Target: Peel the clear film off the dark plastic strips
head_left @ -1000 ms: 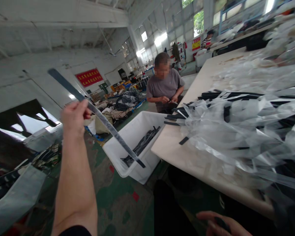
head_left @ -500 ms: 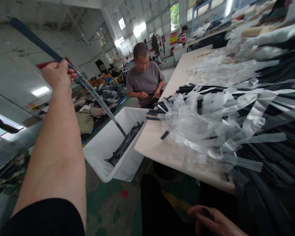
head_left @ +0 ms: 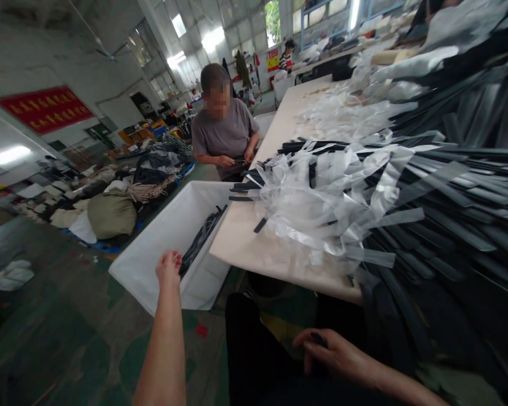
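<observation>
My left hand (head_left: 168, 268) hangs over the near side of a white plastic bin (head_left: 146, 248). Its fingers are curled together, and whether anything is between them cannot be made out. Beside it in the bin lies a bundle of long dark strips (head_left: 201, 239). Low in the view, in front of my dark trousers, my right hand (head_left: 332, 352) is closed around a small black object (head_left: 319, 339). Most of that object is hidden by the fingers, so its kind does not show.
A pale table (head_left: 232, 239) bears tangled clear plastic strips (head_left: 317, 203) and a large heap of black strips (head_left: 444, 208) hanging over its edge. Across the bin sits a co-worker (head_left: 224, 127), hands together. Cloth heaps and an olive sack (head_left: 112, 215) lie on the floor.
My left hand has come down from high on the left to the bin. The long dark strip it held up is no longer seen in it. My right hand keeps its hold.
</observation>
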The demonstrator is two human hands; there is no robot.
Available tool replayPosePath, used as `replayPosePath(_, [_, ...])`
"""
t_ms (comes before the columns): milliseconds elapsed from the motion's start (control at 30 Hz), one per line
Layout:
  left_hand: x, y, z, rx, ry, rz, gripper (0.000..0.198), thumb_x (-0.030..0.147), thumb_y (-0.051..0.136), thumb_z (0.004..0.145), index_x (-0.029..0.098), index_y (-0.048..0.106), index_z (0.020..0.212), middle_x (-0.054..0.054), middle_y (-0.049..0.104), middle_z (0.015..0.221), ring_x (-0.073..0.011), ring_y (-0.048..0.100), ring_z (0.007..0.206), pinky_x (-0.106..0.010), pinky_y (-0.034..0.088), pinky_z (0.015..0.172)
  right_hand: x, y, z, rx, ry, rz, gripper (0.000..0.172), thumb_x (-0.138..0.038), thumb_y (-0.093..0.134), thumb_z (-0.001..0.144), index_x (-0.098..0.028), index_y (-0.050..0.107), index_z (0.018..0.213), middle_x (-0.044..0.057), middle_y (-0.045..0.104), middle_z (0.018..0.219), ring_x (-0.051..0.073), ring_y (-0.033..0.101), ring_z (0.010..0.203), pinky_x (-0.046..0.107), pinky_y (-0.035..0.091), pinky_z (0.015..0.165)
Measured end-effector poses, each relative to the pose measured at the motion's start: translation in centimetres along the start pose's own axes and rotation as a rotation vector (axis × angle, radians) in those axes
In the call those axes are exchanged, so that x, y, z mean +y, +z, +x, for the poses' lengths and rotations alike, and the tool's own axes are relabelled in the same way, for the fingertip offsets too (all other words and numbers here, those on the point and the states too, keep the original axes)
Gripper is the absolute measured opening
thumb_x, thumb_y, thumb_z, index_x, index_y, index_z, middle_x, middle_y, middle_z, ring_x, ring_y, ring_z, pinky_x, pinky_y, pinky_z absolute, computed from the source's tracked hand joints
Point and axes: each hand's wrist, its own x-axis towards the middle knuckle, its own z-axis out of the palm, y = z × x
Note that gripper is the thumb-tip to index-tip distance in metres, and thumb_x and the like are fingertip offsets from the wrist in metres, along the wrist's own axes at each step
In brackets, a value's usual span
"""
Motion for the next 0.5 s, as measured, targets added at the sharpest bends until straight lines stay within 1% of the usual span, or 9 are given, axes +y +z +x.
replayPosePath(67, [-2.2, 0.0, -4.4, -0.079, -0.035, -0.013, 0.024, 0.037, 0.063, 0.086, 0.014, 0.063, 0.094, -0.003, 0.067, 0.080, -0.0105, 0.062, 0.063, -0.022, 0.048, 0.060, -1.1, 0.0, -0.1, -0.022, -0.019, -0.024, 0.066, -0.068, 0.051, 0.084, -0.011, 0.065, 0.115, 0.009, 0.073, 0.085, 0.009, 0.047, 0.053, 0.019, 0.034, 0.047])
replayPosePath(133, [-3.1, 0.5, -9.8, -0.279, -0.073, -0.001, 0.031, 0.042, 0.071, 0.078, 0.013, 0.068, 0.088, -0.008, 0.071, 0.086, -0.0156, 0.067, 0.071, -0.027, 0.052, 0.067, -2.1, 0.2, -0.1, -0.050, -0.029, -0.035, 0.060, -0.060, 0.052, 0.086, -0.010, 0.066, 0.116, 0.010, 0.074, 0.087, 0.010, 0.051, 0.055, 0.019, 0.037, 0.048])
replayPosePath(167, [-3.2, 0.7, -12.7, -0.444, -0.093, 0.015, 0.033, 0.043, 0.075, 0.075, 0.013, 0.071, 0.087, -0.011, 0.073, 0.088, -0.0195, 0.069, 0.076, -0.031, 0.054, 0.073, -2.5, 0.3, 0.0, -0.059, -0.035, -0.039, 0.056, -0.056, 0.053, 0.087, -0.010, 0.066, 0.115, 0.010, 0.074, 0.086, 0.011, 0.053, 0.057, 0.019, 0.039, 0.049])
replayPosePath(233, [-3.1, 1.3, -18.6, -1.004, -0.061, 0.116, 0.034, 0.043, 0.072, 0.079, 0.018, 0.074, 0.103, -0.012, 0.075, 0.102, -0.0236, 0.069, 0.095, -0.035, 0.052, 0.087, -3.1, 0.6, 0.2, -0.062, -0.083, -0.052, 0.045, -0.047, 0.054, 0.088, -0.010, 0.070, 0.109, 0.009, 0.073, 0.081, 0.012, 0.057, 0.059, 0.020, 0.043, 0.051])
replayPosePath(267, [-3.1, 1.5, -21.2, -1.211, -0.010, 0.156, 0.035, 0.040, 0.074, 0.078, 0.021, 0.075, 0.107, -0.011, 0.074, 0.108, -0.0248, 0.067, 0.100, -0.036, 0.051, 0.090, -3.4, 0.8, 0.4, -0.050, -0.133, -0.051, 0.038, -0.041, 0.057, 0.086, -0.010, 0.071, 0.105, 0.008, 0.072, 0.080, 0.013, 0.059, 0.063, 0.021, 0.046, 0.055])
replayPosePath(300, [-3.0, 1.6, -23.5, -1.298, 0.064, 0.168, 0.032, 0.037, 0.075, 0.078, 0.023, 0.075, 0.106, -0.010, 0.073, 0.112, -0.0250, 0.066, 0.104, -0.036, 0.050, 0.094, -3.6, 1.0, 0.5, -0.030, -0.194, -0.048, 0.031, -0.034, 0.060, 0.083, -0.011, 0.072, 0.101, 0.006, 0.072, 0.081, 0.014, 0.061, 0.067, 0.023, 0.048, 0.060])
replayPosePath(333, [-3.0, 1.7, -25.2, -1.341, 0.129, 0.178, 0.028, 0.034, 0.075, 0.079, 0.025, 0.076, 0.105, -0.008, 0.072, 0.114, -0.0248, 0.065, 0.107, -0.036, 0.048, 0.096, -3.8, 1.2, 0.5, -0.012, -0.243, -0.043, 0.025, -0.028, 0.062, 0.080, -0.012, 0.073, 0.096, 0.005, 0.072, 0.081, 0.015, 0.062, 0.071, 0.024, 0.050, 0.064])
replayPosePath(400, [-3.1, 1.8, -27.1, -1.301, 0.227, 0.191, 0.018, 0.029, 0.070, 0.083, 0.028, 0.078, 0.099, -0.006, 0.072, 0.114, -0.0231, 0.065, 0.107, -0.034, 0.048, 0.096, -4.2, 1.4, 0.4, -0.004, -0.233, -0.018, 0.018, -0.018, 0.059, 0.076, -0.014, 0.073, 0.087, 0.003, 0.071, 0.080, 0.013, 0.062, 0.070, 0.023, 0.051, 0.063])
replayPosePath(500, [-3.0, 1.9, -26.3, -1.218, 0.295, 0.215, 0.012, 0.026, 0.067, 0.085, 0.028, 0.079, 0.088, -0.004, 0.075, 0.104, -0.0208, 0.068, 0.098, -0.032, 0.051, 0.090, -4.9, 1.0, -0.5, -0.044, -0.097, 0.000, 0.018, -0.017, 0.055, 0.081, -0.013, 0.071, 0.085, 0.001, 0.067, 0.074, 0.008, 0.055, 0.054, 0.017, 0.044, 0.050])
